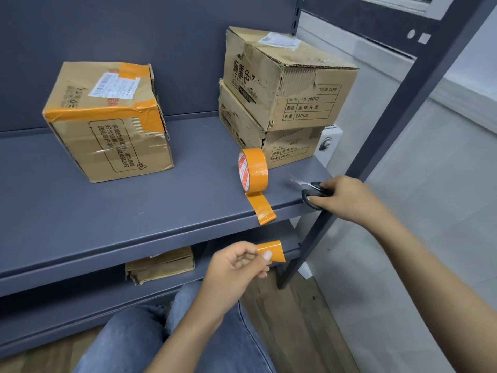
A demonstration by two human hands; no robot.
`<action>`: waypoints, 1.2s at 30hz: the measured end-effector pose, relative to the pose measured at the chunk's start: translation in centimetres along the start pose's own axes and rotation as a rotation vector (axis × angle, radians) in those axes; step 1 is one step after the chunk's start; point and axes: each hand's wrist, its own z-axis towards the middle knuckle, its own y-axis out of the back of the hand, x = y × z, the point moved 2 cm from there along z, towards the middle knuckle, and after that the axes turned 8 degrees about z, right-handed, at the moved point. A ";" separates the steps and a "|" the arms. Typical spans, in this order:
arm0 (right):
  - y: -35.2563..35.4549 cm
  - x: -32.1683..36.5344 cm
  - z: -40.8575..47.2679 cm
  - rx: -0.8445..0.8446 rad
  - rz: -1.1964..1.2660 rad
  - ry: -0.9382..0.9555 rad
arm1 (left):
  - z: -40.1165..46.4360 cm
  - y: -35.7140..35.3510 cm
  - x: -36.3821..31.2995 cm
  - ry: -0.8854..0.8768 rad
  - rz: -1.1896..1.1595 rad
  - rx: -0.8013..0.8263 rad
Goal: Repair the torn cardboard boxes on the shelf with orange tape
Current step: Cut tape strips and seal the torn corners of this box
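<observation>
Pinching a cut tape strip (271, 253), left hand (236, 267); right hand (347, 197) grips scissors (312, 191).

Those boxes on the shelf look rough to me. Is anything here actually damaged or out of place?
Yes. The upper stacked box has its front corner ripped, showing bare corrugation, and the lower stacked box is torn along its top edge. Neither carries orange tape, unlike the left box. The tape roll stands on edge, its loose end hanging over the shelf lip.
</observation>
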 end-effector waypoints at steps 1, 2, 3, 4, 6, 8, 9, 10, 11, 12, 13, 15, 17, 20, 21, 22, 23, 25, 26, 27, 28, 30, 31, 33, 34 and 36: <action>-0.3 0.6 0.6 -0.012 -0.036 -0.023 | 0.0 0.2 -0.5 -0.023 -0.003 -0.014; -0.5 1.1 1.2 -0.012 -0.058 -0.041 | 0.0 0.5 -1.0 -0.048 -0.004 -0.027; -0.8 1.5 1.7 -0.003 -0.074 -0.056 | 0.0 0.8 -1.5 -0.071 -0.005 -0.039; -1.0 1.9 2.3 0.007 -0.093 -0.063 | -0.1 1.2 -1.9 -0.095 -0.006 -0.051; -1.3 2.5 3.3 0.032 -0.132 -0.068 | -0.1 1.9 -2.8 -0.139 0.009 -0.076; -1.5 2.9 3.8 0.032 -0.151 -0.071 | -0.2 2.6 -3.4 -0.179 0.039 -0.102; -1.6 3.0 3.9 0.020 -0.162 -0.073 | -0.1 2.9 -3.6 -0.193 0.046 -0.124; -1.6 3.1 3.9 0.001 -0.179 -0.071 | 0.0 3.3 -3.7 -0.204 0.050 -0.146; -1.5 3.3 3.8 -0.032 -0.202 -0.060 | 0.1 3.7 -3.9 -0.215 0.056 -0.162; -1.3 3.5 3.5 -0.081 -0.217 -0.040 | 0.1 4.0 -4.0 -0.228 0.072 -0.167; -1.1 3.9 3.2 -0.134 -0.206 -0.012 | 0.2 4.3 -4.1 -0.242 0.095 -0.165; -0.4 5.4 2.2 -0.169 -0.053 0.048 | 0.3 4.9 -4.4 -0.269 0.142 -0.172; -0.1 7.8 0.9 0.006 0.255 0.070 | 0.4 5.5 -4.7 -0.282 0.176 -0.196; -0.8 11.9 -1.0 0.378 0.567 0.050 | 0.4 6.2 -5.4 -0.323 0.254 -0.229; -1.2 13.0 -1.3 0.452 0.634 0.045 | 0.4 6.5 -5.6 -0.344 0.272 -0.242; -1.6 13.9 -1.6 0.505 0.687 0.045 | 0.3 6.8 -5.8 -0.364 0.291 -0.252; -1.9 14.7 -1.6 0.540 0.729 0.048 | 0.2 7.1 -5.9 -0.383 0.312 -0.258; -2.3 15.9 -1.5 0.564 0.799 0.063 | 0.0 7.7 -6.1 -0.404 0.354 -0.263; -2.5 16.5 -1.4 0.563 0.827 0.078 | -0.1 8.0 -6.2 -0.407 0.366 -0.269; -2.5 17.1 -1.3 0.560 0.854 0.098 | -0.1 8.4 -6.2 -0.412 0.374 -0.282; -2.5 17.7 -1.2 0.559 0.879 0.124 | -0.2 8.8 -6.2 -0.416 0.383 -0.296; -2.4 18.9 -1.1 0.572 0.913 0.168 | -0.2 9.5 -6.2 -0.420 0.411 -0.318; -2.2 19.4 -1.1 0.578 0.916 0.185 | -0.2 9.8 -6.2 -0.418 0.422 -0.323; -2.0 20.3 -1.0 0.584 0.900 0.217 | -0.2 10.5 -6.2 -0.407 0.425 -0.333; -2.0 20.7 -0.8 0.588 0.890 0.242 | -0.1 10.8 -6.2 -0.400 0.420 -0.337; -2.1 21.3 -0.4 0.586 0.874 0.290 | -0.1 11.5 -6.1 -0.370 0.406 -0.344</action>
